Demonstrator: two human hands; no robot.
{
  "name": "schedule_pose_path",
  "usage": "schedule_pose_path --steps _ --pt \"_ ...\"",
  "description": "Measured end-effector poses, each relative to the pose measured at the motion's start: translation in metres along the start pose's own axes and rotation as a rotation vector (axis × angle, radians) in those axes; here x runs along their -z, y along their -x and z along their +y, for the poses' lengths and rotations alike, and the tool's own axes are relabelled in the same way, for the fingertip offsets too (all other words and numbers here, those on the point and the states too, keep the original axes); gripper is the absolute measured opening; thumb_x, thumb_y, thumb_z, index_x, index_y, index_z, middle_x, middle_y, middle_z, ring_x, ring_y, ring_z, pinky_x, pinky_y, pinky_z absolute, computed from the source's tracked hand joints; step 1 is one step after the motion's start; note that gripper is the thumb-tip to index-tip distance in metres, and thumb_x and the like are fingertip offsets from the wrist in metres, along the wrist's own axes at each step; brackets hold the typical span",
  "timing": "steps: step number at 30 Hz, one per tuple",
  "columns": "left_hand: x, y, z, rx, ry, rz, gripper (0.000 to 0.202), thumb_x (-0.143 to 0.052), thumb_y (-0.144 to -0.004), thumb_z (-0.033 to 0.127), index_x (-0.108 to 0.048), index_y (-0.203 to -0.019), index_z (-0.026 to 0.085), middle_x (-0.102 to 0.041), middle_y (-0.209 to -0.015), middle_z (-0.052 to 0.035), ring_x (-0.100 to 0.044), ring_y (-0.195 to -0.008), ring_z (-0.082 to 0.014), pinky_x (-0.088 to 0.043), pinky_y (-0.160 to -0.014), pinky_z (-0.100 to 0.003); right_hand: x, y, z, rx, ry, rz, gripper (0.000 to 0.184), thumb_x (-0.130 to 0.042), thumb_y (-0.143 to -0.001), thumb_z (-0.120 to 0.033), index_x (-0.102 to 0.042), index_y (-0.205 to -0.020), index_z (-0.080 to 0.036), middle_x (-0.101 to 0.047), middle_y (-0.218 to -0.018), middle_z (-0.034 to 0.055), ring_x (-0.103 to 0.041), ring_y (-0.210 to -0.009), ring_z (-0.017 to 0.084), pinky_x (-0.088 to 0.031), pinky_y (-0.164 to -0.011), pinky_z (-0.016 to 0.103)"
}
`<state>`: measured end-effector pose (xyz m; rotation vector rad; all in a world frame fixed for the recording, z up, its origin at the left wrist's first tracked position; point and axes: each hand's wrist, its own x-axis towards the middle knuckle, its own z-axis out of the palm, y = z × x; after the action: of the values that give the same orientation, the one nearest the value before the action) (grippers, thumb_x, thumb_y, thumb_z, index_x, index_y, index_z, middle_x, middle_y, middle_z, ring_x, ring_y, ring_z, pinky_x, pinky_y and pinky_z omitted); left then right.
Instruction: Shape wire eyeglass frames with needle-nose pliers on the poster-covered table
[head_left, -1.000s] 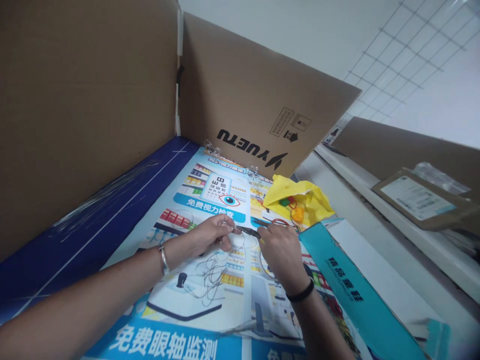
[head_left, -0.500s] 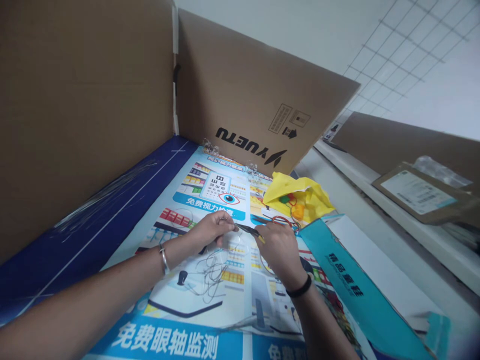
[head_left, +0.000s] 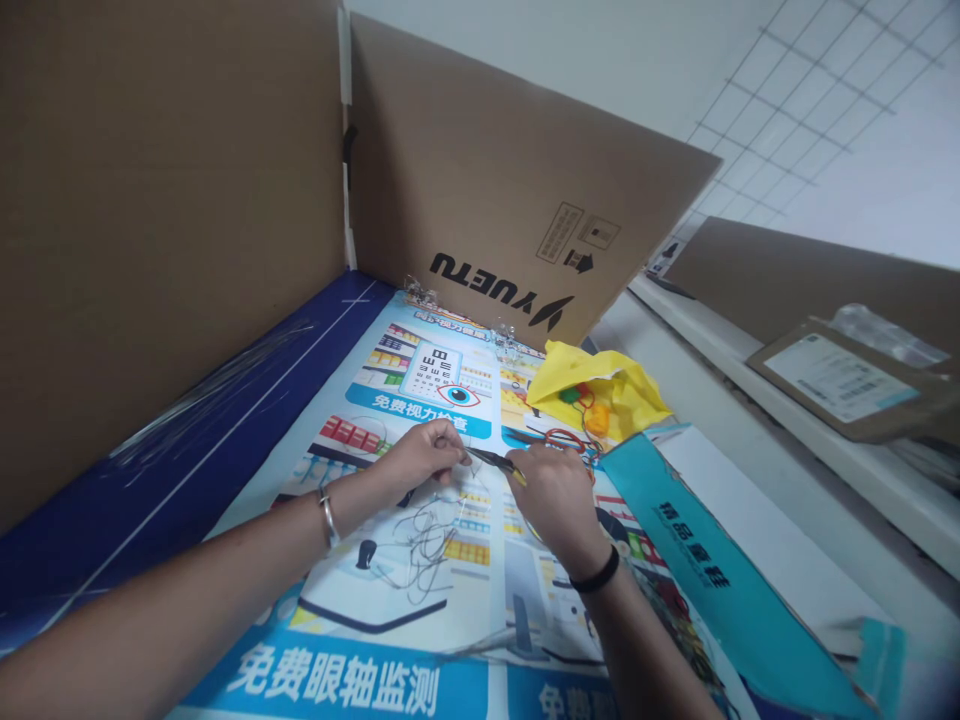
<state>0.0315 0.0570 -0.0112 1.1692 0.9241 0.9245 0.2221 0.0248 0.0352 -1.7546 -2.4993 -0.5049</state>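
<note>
My left hand (head_left: 424, 457) is closed in a pinch on a thin dark wire (head_left: 427, 535), whose loose tangle hangs down onto the printed poster (head_left: 420, 400). Just to its right, my right hand (head_left: 551, 495) is closed around small dark pliers (head_left: 495, 460) with a yellow handle tip. The jaws of the pliers point left and meet the fingertips of my left hand. Both hands hover just above the poster at the middle of the view.
Brown cardboard walls (head_left: 487, 190) stand at the left and back. A yellow cloth (head_left: 600, 385) with coloured beads and red cord lies behind my right hand. A teal box flap (head_left: 712, 560) runs along the right. A labelled parcel (head_left: 840, 375) rests on the white ledge.
Both hands have stayed together at the same spot with only small shifts; the view has drifted slightly.
</note>
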Motion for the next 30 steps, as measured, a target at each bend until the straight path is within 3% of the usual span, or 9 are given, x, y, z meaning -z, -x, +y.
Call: schedule_pose_path --steps 3,10,15,19,30 --pt "0.000 -0.001 -0.001 -0.005 -0.010 0.002 0.009 -0.061 -0.068 0.016 -0.052 -0.071 0.017 -0.063 -0.063 0.0014 -0.048 -0.042 -0.0049 -0.032 -0.043 -0.018 -0.001 0.000 -0.001 0.004 -0.004 0.003 0.013 -0.055 -0.082 -0.028 -0.066 -0.087 -0.024 -0.064 -0.075 0.0025 -0.054 -0.073 0.017 -0.022 -0.068 0.031" --pt "0.000 0.000 0.005 -0.019 0.043 0.007 0.014 -0.058 -0.066 0.013 -0.048 -0.074 0.017 -0.063 -0.066 0.0016 -0.049 -0.043 -0.0049 -0.033 -0.044 -0.018 -0.007 -0.002 0.002 0.019 -0.057 0.017 0.014 -0.054 -0.083 -0.029 -0.065 -0.090 -0.024 -0.064 -0.077 0.0022 -0.054 -0.074 0.016 -0.024 -0.070 0.030" --pt "0.006 -0.001 0.006 -0.072 0.013 -0.077 0.017 -0.061 -0.070 0.021 -0.046 -0.076 0.018 -0.056 -0.056 0.0055 -0.046 -0.040 -0.0047 -0.031 -0.042 -0.017 -0.018 -0.006 0.011 0.100 -0.204 0.010 0.016 -0.052 -0.085 -0.031 -0.064 -0.080 -0.022 -0.062 -0.075 0.0025 -0.054 -0.077 0.016 -0.027 -0.070 0.028" --pt "0.014 -0.006 0.000 -0.068 -0.035 -0.072 0.021 -0.064 -0.071 0.026 -0.045 -0.079 0.019 -0.051 -0.051 0.0076 -0.043 -0.039 -0.0048 -0.027 -0.040 -0.016 -0.027 -0.007 0.017 0.143 -0.304 0.039 0.016 -0.055 -0.083 -0.035 -0.063 -0.087 -0.022 -0.062 -0.080 0.0035 -0.053 -0.082 0.018 -0.029 -0.075 0.029" --pt "0.018 -0.003 0.007 -0.055 -0.060 -0.181 0.020 -0.064 -0.072 0.026 -0.046 -0.078 0.019 -0.052 -0.051 0.0066 -0.043 -0.041 -0.0054 -0.029 -0.043 -0.017 -0.026 -0.006 0.016 0.227 -0.147 0.138 0.013 -0.056 -0.082 -0.032 -0.060 -0.088 -0.020 -0.056 -0.083 0.0048 -0.046 -0.086 0.020 -0.026 -0.077 0.032"
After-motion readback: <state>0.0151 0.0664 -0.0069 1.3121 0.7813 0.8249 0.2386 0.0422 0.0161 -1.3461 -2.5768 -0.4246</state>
